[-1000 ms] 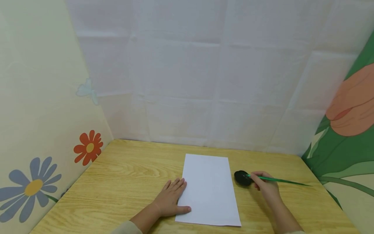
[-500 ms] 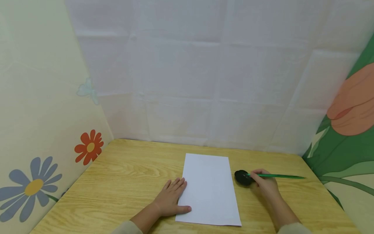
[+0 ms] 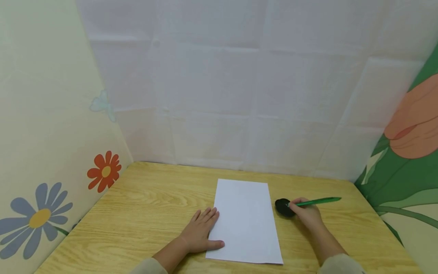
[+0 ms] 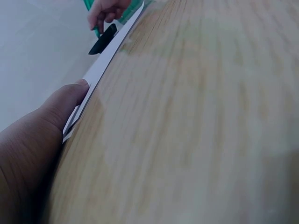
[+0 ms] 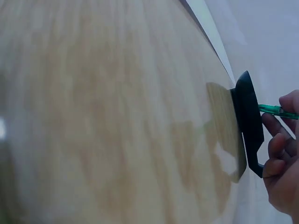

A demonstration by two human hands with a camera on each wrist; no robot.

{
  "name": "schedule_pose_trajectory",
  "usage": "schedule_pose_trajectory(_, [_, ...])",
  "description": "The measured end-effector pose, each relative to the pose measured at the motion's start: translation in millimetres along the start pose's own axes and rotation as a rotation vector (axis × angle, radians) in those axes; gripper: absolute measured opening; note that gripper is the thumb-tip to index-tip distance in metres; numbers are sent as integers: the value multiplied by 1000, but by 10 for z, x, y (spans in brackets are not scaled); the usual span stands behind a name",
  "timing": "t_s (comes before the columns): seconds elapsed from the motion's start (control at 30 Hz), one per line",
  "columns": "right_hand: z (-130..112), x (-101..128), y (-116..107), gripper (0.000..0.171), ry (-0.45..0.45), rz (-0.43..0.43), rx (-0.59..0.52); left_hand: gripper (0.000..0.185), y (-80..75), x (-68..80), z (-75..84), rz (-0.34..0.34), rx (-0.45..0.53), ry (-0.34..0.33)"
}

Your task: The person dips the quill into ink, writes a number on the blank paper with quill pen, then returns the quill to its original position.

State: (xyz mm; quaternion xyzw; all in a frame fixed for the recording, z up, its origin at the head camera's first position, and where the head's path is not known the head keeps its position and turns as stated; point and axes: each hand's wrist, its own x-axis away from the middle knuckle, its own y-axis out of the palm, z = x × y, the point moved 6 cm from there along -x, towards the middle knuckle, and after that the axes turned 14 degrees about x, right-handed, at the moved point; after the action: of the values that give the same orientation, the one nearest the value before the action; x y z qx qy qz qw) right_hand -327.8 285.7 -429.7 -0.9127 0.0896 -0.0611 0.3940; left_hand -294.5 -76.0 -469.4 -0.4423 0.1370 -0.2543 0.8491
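The setup is a light wood-grain counter (image 3: 143, 213) boxed in on three sides: a creased white sheet hangs along the far side, a cream panel with painted daisies (image 3: 102, 172) stands on the left, and a green panel with a big orange flower (image 3: 412, 121) on the right. A blank white sheet of paper (image 3: 244, 220) lies near the middle of the counter. The person's left hand (image 3: 202, 232) rests flat on the paper's left edge, fingers straight and relaxed, thumb along the near corner. Just right of the paper sits a small black round base (image 3: 284, 207). The right hand (image 3: 308, 213) is right beside it, fingers curled round a green pen (image 3: 318, 201) whose tip meets the base while its shaft points off to the right, tilted up from the counter.
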Motion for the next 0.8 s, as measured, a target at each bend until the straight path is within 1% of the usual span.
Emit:
schedule_pose_trajectory(0.07, [-20,0,13,31,-16,-4,31,102,11,-8,-14,0,-5,-4])
schedule_pose_trajectory(0.27, [-54,1,43,26,-44,-5,71,102,18,-23,-21,6,1,-6])
schedule_pose_trajectory(0.4, [-51,-2,64,24,-47,-12,94,102,18,-12,-5,3,7,-8])
schedule_pose_trajectory(0.53, [-37,-8,78,22,-40,-8,92,101,19,-6,0,6,8,-9])
schedule_pose_trajectory(0.67, [-38,-2,73,23,-44,-12,97,101,15,-9,-4,10,2,-8])
schedule_pose_trajectory(0.8, [-50,16,55,28,-28,-5,86,101,16,-11,-11,12,-4,-5])
